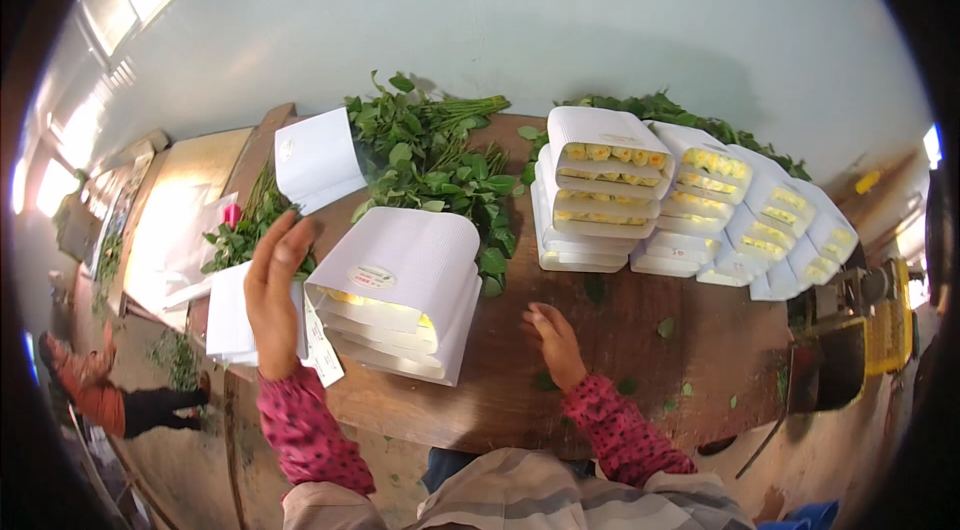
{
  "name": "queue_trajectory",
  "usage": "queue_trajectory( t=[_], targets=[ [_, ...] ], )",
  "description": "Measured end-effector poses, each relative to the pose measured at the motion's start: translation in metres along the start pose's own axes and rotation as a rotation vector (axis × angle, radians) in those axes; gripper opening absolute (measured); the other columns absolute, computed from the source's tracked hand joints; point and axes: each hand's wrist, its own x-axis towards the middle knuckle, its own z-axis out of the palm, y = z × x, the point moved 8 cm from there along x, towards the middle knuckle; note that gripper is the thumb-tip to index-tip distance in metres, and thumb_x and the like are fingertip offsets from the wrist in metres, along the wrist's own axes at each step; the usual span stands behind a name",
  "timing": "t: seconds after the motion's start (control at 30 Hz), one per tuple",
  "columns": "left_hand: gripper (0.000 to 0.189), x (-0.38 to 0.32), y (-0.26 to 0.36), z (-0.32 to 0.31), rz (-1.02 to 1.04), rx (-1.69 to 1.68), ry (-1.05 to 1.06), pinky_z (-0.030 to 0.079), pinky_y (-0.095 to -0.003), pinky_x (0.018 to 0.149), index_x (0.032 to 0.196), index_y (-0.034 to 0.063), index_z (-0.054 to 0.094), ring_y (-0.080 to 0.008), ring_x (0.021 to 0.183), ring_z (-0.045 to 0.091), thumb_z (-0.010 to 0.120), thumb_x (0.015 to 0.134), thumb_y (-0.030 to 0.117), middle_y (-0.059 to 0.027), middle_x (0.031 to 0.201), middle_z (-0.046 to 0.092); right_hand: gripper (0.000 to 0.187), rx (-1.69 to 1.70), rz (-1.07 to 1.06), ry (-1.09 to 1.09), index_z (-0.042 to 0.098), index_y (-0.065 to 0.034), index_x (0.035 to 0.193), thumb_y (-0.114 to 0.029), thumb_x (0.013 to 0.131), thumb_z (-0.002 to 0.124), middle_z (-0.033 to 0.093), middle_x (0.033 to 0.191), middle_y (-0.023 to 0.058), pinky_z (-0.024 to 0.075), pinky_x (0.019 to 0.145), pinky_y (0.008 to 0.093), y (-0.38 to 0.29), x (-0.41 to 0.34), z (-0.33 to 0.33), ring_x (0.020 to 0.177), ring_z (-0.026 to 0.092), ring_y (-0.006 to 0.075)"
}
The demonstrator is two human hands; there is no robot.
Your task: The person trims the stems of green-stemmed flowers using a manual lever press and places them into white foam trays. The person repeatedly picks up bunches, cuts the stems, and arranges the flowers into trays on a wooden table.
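Note:
My left hand [276,290] is raised with its fingers up, holding nothing, to the left of a wrapped rose bunch [397,252]. That bunch lies near the table's front in white corrugated cardboard, with pale yellow blooms partly showing in its near end and leafy stems behind. My right hand [553,342] hovers over the brown table [510,395], empty, fingers slightly bent and apart, to the right of the bunch. Below my left hand are white cardboard sheets [229,312] and a strip of printed labels [324,350]. Another white sheet [319,158] rests against green stems [427,117].
At the right stand several stacks of wrapped yellow roses [611,162]. A pink object [231,215] lies on leaves at the left. Beyond the table's right end is a machine with a yellow guard [889,327]. A person in orange [97,399] stands far left.

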Motion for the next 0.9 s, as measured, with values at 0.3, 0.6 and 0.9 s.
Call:
queue_trajectory(
  t=[0.3, 0.6, 0.9],
  targets=[
    [0.067, 0.029, -0.215, 0.012, -0.642, -0.247, -0.484, 0.052, -0.032, 0.091, 0.132, -0.0009, 0.056, -0.0196, 0.106, 0.064, 0.037, 0.103, 0.056, -0.015, 0.119, 0.065, 0.067, 0.112, 0.113, -0.061, 0.047, -0.0064, 0.141, -0.057, 0.097, 0.049, 0.057, 0.129, 0.0115, 0.0423, 0.1, 0.0351, -0.048, 0.07, 0.126, 0.117, 0.054, 0.0199],
    [0.067, 0.022, -0.165, 0.002, -0.589, -0.304, -0.443, 0.049, -0.0289, 0.093, 0.14, -0.0006, 0.049, -0.0178, 0.111, 0.061, 0.037, 0.103, 0.054, -0.0133, 0.129, 0.06, 0.065, 0.452, -0.027, -0.107, 0.043, 0.0007, 0.141, -0.047, 0.098, 0.051, 0.059, 0.126, 0.013, 0.0462, 0.096, 0.0313, -0.075, 0.044, 0.156, 0.108, 0.059, 0.0194],
    [0.051, -0.044, -0.079, -0.03, -0.039, 0.217, -0.276, 0.055, -0.0316, 0.081, 0.144, 0.0038, 0.042, -0.0212, 0.104, 0.067, 0.052, 0.099, 0.027, -0.017, 0.122, 0.064, 0.104, 0.022, -0.717, -0.135, 0.013, 0.0024, 0.155, -0.052, 0.083, 0.065, 0.023, 0.157, 0.0214, 0.0175, 0.119, 0.0414, -0.143, -0.066, 0.137, 0.146, 0.023, 0.0309]
  ],
)
